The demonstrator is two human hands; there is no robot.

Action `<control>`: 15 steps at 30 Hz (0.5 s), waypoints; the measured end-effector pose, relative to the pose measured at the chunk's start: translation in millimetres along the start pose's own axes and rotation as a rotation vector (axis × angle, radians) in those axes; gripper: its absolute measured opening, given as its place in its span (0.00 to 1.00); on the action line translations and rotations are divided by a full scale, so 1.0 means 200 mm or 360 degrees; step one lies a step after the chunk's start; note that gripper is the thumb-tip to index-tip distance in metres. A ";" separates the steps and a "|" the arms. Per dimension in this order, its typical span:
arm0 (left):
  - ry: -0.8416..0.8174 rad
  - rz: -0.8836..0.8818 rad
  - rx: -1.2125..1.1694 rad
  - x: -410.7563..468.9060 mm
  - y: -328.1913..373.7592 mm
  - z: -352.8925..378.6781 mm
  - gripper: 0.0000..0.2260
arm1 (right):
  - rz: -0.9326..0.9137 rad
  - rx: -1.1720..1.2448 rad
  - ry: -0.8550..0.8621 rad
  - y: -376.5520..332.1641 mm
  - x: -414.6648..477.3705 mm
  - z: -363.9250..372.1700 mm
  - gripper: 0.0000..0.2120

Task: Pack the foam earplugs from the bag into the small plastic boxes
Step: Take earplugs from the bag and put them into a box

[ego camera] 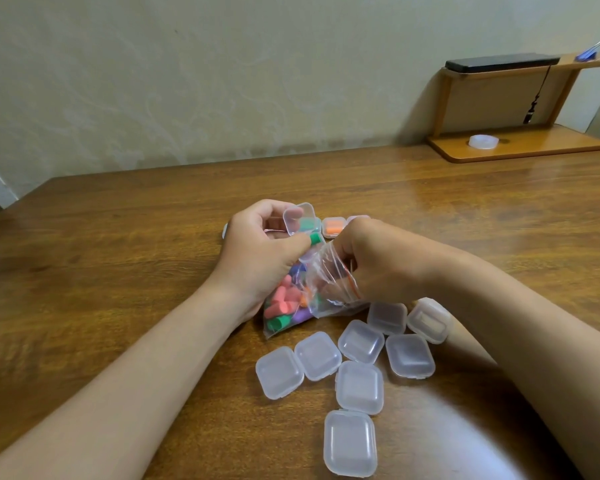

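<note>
Head: left hand (260, 252) pinches green earplug (314, 238), axis left-right; right hand (373, 263) grips bag (293, 308).

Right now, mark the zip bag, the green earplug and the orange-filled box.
zip bag (321, 268): head view, clear crumpled upper part.
green earplug (314, 238): head view, its side.
orange-filled box (332, 227): head view, top face.

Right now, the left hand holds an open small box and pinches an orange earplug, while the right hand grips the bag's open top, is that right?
Not quite. The head view shows that the earplug pinched by the left hand is green, not orange. The rest holds: that hand also holds the open small box, and the right hand grips the open top of the bag.
</note>
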State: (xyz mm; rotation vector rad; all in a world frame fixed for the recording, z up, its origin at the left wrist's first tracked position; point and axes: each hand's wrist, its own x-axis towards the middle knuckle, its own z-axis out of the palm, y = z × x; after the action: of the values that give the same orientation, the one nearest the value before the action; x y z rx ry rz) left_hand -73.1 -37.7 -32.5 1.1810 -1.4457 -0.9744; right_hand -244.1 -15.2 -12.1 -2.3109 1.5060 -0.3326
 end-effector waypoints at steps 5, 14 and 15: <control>0.0024 -0.0014 -0.0008 0.00 0.00 0.00 0.14 | 0.0017 0.0105 0.0026 0.01 -0.01 -0.05 0.06; 0.0038 0.0029 0.0025 0.00 -0.01 0.00 0.14 | 0.0157 0.0213 0.0082 0.04 -0.06 -0.14 0.04; 0.0040 0.0034 0.0020 0.00 -0.01 0.00 0.14 | 0.0179 0.0245 0.0070 0.04 -0.06 -0.15 0.05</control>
State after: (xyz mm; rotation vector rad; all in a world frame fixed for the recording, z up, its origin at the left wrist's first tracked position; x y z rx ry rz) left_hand -72.9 -38.4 -33.7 1.1805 -1.4441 -0.9338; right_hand -267.3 -11.6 11.6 -2.1040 1.5662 -0.4550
